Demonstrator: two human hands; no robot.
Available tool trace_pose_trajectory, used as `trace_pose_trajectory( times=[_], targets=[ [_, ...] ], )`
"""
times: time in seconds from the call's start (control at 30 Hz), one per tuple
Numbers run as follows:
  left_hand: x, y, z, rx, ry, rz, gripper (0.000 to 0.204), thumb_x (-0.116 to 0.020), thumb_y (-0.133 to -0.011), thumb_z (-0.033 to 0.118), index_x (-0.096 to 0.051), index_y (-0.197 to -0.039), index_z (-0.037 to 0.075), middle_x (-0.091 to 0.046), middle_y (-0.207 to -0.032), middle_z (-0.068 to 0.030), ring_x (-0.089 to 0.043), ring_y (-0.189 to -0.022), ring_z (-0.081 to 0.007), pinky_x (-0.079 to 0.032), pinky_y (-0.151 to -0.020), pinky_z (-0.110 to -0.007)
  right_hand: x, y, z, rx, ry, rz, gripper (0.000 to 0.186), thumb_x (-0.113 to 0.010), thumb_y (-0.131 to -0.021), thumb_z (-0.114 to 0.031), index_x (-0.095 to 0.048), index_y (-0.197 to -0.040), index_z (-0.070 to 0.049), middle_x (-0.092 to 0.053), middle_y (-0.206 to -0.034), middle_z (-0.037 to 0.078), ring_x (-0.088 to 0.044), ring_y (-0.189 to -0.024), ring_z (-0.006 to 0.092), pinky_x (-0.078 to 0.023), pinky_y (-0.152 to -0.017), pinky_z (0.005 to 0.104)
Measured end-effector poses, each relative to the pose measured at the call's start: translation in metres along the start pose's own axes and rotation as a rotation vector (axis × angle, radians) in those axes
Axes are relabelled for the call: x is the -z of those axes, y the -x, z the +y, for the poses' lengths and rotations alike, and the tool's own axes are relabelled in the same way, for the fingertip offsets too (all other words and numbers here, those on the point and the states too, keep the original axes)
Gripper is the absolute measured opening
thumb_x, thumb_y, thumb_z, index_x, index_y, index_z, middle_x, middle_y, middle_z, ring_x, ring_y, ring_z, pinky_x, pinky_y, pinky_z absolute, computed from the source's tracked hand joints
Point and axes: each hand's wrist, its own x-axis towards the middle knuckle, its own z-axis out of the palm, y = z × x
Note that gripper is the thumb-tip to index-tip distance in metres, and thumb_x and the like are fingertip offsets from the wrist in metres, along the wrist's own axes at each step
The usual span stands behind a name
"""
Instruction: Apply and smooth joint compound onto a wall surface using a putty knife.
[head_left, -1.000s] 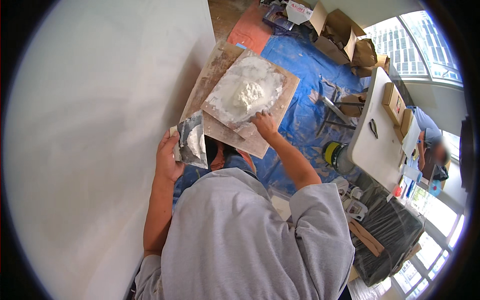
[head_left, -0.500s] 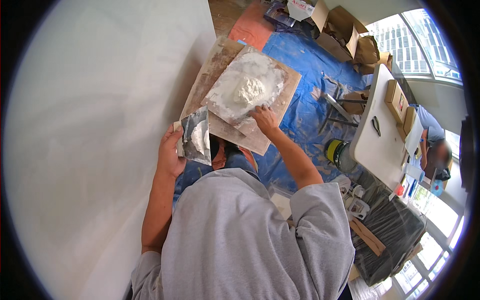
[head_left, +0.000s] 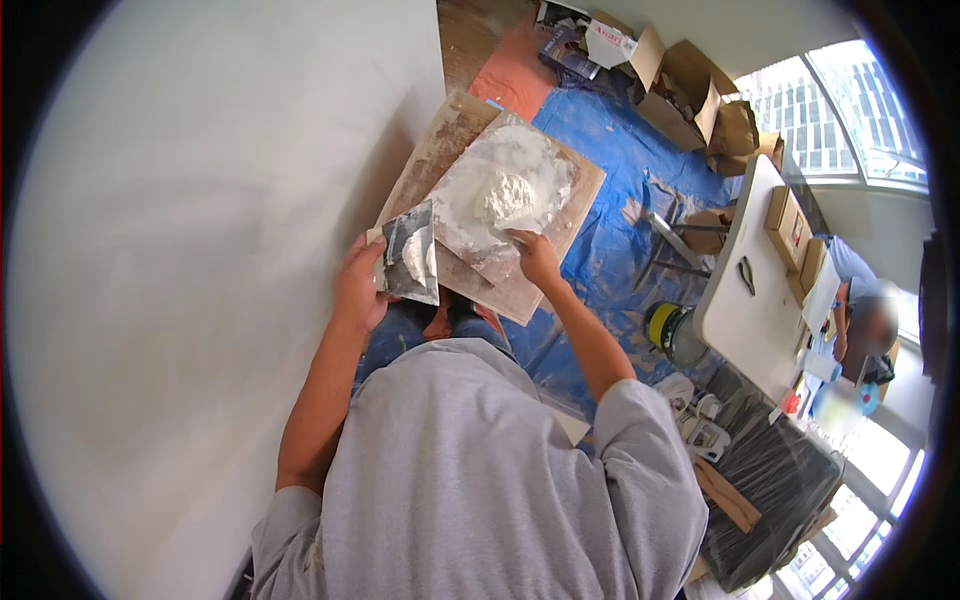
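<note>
My left hand (head_left: 360, 290) is closed round the pale handle of a broad putty knife (head_left: 396, 250) beside the white wall. White putty (head_left: 418, 258) lies along part of its dark metal blade. My right hand (head_left: 541, 260) is over the near right part of a putty-smeared board (head_left: 470, 185), fingers curled and the tips close to a heap of white putty (head_left: 506, 197). What those fingers grip, if anything, is too small to make out. A brown wooden board (head_left: 418, 160) lies under the smeared one.
A smooth white wall (head_left: 200, 300) rises close on my left. Blue sheeting (head_left: 610, 170) covers the floor. To the right stand a white table (head_left: 735, 300) with pliers (head_left: 746, 275), a bucket (head_left: 675, 332) and open cardboard boxes (head_left: 680, 95). Another person (head_left: 855, 270) is beyond the table.
My right hand has drawn back slightly toward me from the heap, its fingers more curled. The left hand and its putty knife have shifted a little right. The view has tilted slightly.
</note>
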Motion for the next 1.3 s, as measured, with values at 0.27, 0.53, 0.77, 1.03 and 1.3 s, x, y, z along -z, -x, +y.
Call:
trace_pose_trajectory(
  times=[0.27,0.53,0.77,1.03,1.3],
  targets=[
    [-0.039,-0.031,-0.044,0.008,-0.046,0.163,0.024,-0.052,-0.102,0.028,-0.056,-0.121,0.015,-0.065,-0.111,-0.003,-0.067,-0.094,-0.0178,-0.056,-0.063,-0.04,0.073,0.042,-0.141,0.08,-0.794,0.287,0.04,-0.053,-0.095,0.004,-0.06,-0.134,-0.002,-0.065,-0.124,0.02,-0.062,-0.116,0.0343,-0.049,-0.098,0.0402],
    [-0.075,-0.026,-0.029,-0.032,0.15,-0.017,0.019,-0.051,-0.103,0.026,-0.055,-0.118,0.015,-0.066,-0.108,-0.0027,-0.067,-0.087,-0.0167,-0.054,-0.057,-0.037,0.116,0.041,-0.198,0.464,0.051,0.317,0.056,-0.054,-0.079,0.014,-0.064,-0.13,-0.007,-0.062,-0.128,0.019,-0.059,-0.117,0.0407,-0.048,-0.101,0.0453],
    [-0.048,-0.007,0.046,-0.053,0.166,-0.198,0.024,-0.053,-0.102,0.017,-0.058,-0.123,0.007,-0.068,-0.113,-0.0076,-0.07,-0.099,-0.0202,-0.061,-0.079,-0.039,0.198,0.028,-0.209,0.71,0.29,0.174,0.056,-0.062,-0.078,0.008,-0.07,-0.125,-0.02,-0.065,-0.126,0.01,-0.062,-0.113,0.035,-0.054,-0.095,0.0449],
    [-0.048,0.026,0.082,-0.023,-0.085,-0.327,0.03,-0.053,-0.101,0.017,-0.057,-0.127,0.003,-0.067,-0.116,-0.012,-0.07,-0.095,-0.0198,-0.061,-0.077,-0.039,0.222,0.024,-0.298,1.033,0.504,-0.126,0.068,-0.066,-0.067,0.005,-0.069,-0.126,-0.028,-0.064,-0.131,0.002,-0.063,-0.11,0.0265,-0.056,-0.09,0.0404],
    [-0.004,0.053,0.11,-0.196,-0.031,-0.075,0.024,-0.053,-0.099,0.015,-0.06,-0.121,0.007,-0.066,-0.114,-0.0097,-0.068,-0.102,-0.0201,-0.06,-0.081,-0.038,0.219,-0.007,-0.302,1.055,0.191,-0.171,0.053,-0.063,-0.079,0.008,-0.066,-0.128,-0.013,-0.068,-0.121,0.006,-0.065,-0.106,0.0251,-0.055,-0.091,0.0397]
  ],
)
